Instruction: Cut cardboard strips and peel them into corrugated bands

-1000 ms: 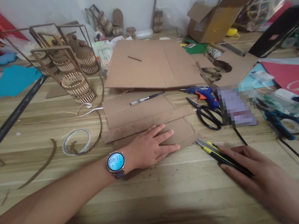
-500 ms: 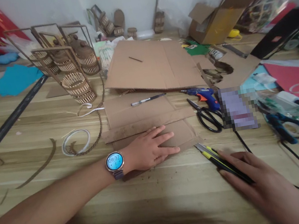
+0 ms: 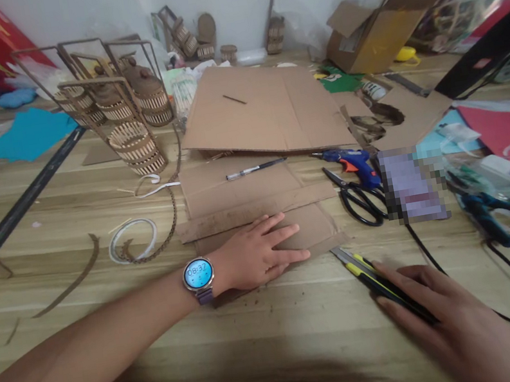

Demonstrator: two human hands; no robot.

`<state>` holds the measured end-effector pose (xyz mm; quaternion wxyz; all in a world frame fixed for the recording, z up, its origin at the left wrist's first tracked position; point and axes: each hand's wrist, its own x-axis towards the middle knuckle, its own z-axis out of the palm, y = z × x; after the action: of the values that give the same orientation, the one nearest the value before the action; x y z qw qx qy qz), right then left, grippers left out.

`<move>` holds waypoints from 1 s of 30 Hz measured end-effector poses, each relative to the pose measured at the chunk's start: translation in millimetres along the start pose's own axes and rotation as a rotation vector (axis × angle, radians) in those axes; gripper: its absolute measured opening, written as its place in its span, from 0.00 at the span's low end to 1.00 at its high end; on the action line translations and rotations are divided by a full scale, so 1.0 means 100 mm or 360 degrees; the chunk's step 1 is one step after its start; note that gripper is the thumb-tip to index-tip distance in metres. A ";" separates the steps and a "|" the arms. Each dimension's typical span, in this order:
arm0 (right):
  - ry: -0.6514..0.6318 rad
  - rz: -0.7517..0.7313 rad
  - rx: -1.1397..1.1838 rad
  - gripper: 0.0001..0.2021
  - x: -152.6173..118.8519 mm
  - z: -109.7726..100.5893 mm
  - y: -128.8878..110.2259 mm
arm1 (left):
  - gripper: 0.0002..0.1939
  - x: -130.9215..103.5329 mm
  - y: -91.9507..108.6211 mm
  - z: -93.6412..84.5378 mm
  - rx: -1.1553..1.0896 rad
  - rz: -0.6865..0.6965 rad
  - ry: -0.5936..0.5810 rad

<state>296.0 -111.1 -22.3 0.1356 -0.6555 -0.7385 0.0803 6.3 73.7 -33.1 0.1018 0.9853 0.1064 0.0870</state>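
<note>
Called, by the look of it, for a light, even stroke right here, with the blade [image 3: 343, 256] low and steady instead of forced. Best to have kept fingertips well out of the cutting line, too, and pressed the near cardboard [image 3: 312, 227] flat against the tabletop [image 3: 280, 343] to prevent any skid. Needed a hard look at that right-hand corner, judging by the loose-looking edge.

Now to the hands! Gripped the yellow-and-black cutter [image 3: 372, 279] in the right hand [image 3: 456, 314], fingers closed around the handle, blade out and pointing up toward the cardboard's near right corner. Couldn't tell about actual contact between blade and cardboard. Spread the left hand [image 3: 246, 257] wide, palm down on the cardboard, fingers fanned out, grasping nothing, watch [image 3: 199, 273] on the wrist. Brought those fingertips right up near the cardboard strip [image 3: 295, 198], laid crosswise over the same piece.

And farther out: saw black-handled scissors [image 3: 362, 202] off to the right, then a blue glue gun [image 3: 353, 165] just beyond. Spotted a pen [image 3: 256, 169] lying past the strip, then a large cardboard sheet [image 3: 265, 108], with woven baskets [image 3: 135, 146] standing to the left.
</note>
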 end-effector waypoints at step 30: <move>0.0118 0.0050 0.0055 0.22 -0.04 0.11 -0.28 | 0.19 -0.01 0.00 0.02 -0.0032 0.0015 0.0062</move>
<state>266.4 -117.9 -25.2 0.1731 -0.6671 -0.7211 0.0709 5.7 73.2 -35.4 0.1093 0.9828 0.1029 0.1077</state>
